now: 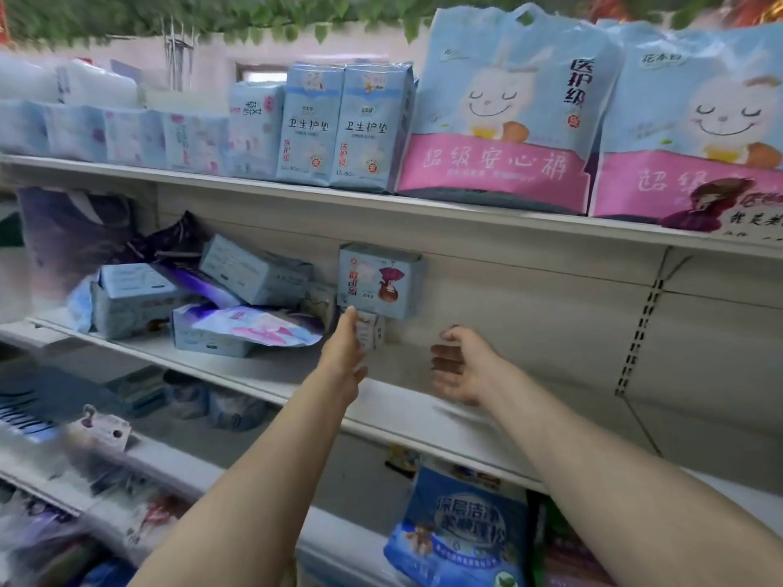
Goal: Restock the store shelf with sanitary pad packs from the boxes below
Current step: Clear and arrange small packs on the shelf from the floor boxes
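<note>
Sanitary pad packs: several pale-blue packs already sit on the middle shelf (pixel 406 421), all in its left half.
Upright pack (pixel 380 280): stands against the shelf's back panel, near the middle of its length, front face outward; it seems to rest on smaller packs below it.
Small pack (pixel 369 335): just under the upright pack, partly hidden by the left hand.
Loose heap (pixel 199 298): blue packs and a pink-and-purple one lie tilted and overlapping toward the shelf's left end, not lined up.
Right half of the middle shelf: bare board shows from beside the upright pack to the right upright of the rack.
Top shelf (pixel 296 192): a row of packs from the left end, two tall blue packs (pixel 345 125) at the middle, two large pink-banded bags (pixel 508 108) to the right.
Left hand (pixel 345 349): fingers straight and together, reaching to the small pack; contact looks likely but cannot be confirmed.
Right hand (pixel 459 366): just right of the stack, fingers loosely curled, holding nothing.
Boxes: none identifiable in this view; the lower shelves are blurred.
Progress, as judged: begun, far from finished. One small stack is placed; the heap wants straightening and the right half wants filling.
Step in hand, as judged: steadying the stack with nothing carried.
</note>
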Demonstrator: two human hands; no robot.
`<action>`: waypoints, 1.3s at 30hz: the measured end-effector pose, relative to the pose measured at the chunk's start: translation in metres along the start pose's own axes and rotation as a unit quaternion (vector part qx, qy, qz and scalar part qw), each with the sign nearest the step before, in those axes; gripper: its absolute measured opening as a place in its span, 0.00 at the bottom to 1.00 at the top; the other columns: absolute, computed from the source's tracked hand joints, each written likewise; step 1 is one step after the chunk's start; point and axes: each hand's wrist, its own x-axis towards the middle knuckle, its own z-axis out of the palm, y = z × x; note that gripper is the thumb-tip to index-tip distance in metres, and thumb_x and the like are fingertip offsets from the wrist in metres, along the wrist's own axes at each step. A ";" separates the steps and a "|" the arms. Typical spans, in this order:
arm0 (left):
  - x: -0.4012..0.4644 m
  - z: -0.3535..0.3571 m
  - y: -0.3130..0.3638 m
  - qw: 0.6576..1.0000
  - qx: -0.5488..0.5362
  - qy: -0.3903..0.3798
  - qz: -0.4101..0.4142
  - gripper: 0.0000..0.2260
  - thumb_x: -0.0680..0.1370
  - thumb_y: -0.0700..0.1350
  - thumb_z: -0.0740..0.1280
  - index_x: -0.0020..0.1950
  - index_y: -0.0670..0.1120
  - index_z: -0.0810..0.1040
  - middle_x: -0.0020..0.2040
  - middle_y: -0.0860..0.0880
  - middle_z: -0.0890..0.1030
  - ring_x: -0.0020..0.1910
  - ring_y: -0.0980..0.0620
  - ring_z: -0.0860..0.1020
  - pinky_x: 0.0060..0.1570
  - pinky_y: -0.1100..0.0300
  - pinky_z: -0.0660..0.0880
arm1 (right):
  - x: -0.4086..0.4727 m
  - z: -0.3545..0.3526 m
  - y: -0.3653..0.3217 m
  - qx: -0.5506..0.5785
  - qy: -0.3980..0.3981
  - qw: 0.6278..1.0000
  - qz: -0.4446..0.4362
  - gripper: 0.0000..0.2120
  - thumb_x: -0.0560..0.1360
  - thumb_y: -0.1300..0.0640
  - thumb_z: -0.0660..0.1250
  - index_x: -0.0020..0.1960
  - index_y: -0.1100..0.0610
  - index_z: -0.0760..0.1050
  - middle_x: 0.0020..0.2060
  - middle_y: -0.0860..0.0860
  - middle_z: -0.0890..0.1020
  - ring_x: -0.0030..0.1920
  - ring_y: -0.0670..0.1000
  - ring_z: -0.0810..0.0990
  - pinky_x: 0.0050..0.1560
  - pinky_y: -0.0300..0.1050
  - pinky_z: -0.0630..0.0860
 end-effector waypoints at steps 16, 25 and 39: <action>0.120 0.020 0.036 0.997 -0.052 0.002 0.051 0.27 0.83 0.61 0.53 0.69 0.44 0.76 0.63 0.41 0.80 0.61 0.40 0.79 0.65 0.45 0.74 | 0.081 0.025 -0.059 -0.019 0.009 0.998 -0.056 0.23 0.75 0.44 0.67 0.63 0.58 0.75 0.60 0.55 0.76 0.63 0.56 0.74 0.58 0.54 0.75; 0.236 0.012 0.015 0.997 0.012 0.012 0.069 0.47 0.61 0.84 0.52 0.72 0.59 0.71 0.65 0.47 0.80 0.58 0.41 0.80 0.59 0.38 0.76 | 0.097 0.042 -0.069 -0.067 -0.007 0.993 -0.093 0.23 0.75 0.43 0.69 0.65 0.51 0.72 0.67 0.52 0.72 0.66 0.53 0.72 0.66 0.55 0.72; 0.161 0.028 0.038 0.997 0.002 0.011 0.076 0.37 0.66 0.76 0.56 0.58 0.51 0.82 0.51 0.45 0.86 0.47 0.43 0.85 0.50 0.45 0.82 | 0.088 0.040 -0.077 -0.035 -0.033 0.990 -0.136 0.14 0.77 0.47 0.67 0.59 0.52 0.79 0.56 0.52 0.83 0.51 0.50 0.80 0.49 0.44 0.74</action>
